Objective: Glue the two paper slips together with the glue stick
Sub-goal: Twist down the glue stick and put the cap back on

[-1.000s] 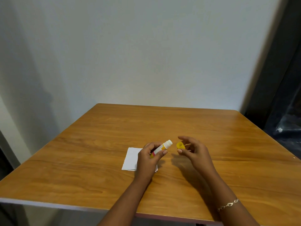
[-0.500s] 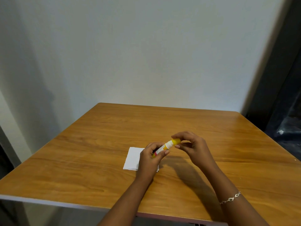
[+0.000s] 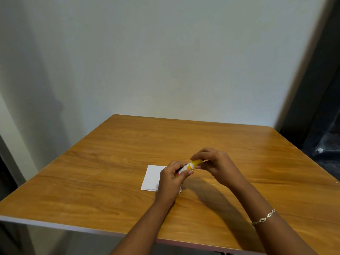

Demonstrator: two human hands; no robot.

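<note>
Since a second ago the right hand (image 3: 215,165) has brought the yellow cap (image 3: 197,161) in from beside the glue stick (image 3: 185,167) onto its tip, fingers pinched around it. Left hand (image 3: 171,179) grips the stick's body, tilted up toward the right, just above the white paper (image 3: 151,176) lying flat near the middle of the table (image 3: 110,162); a bracelet (image 3: 264,219) circles the right wrist
</note>
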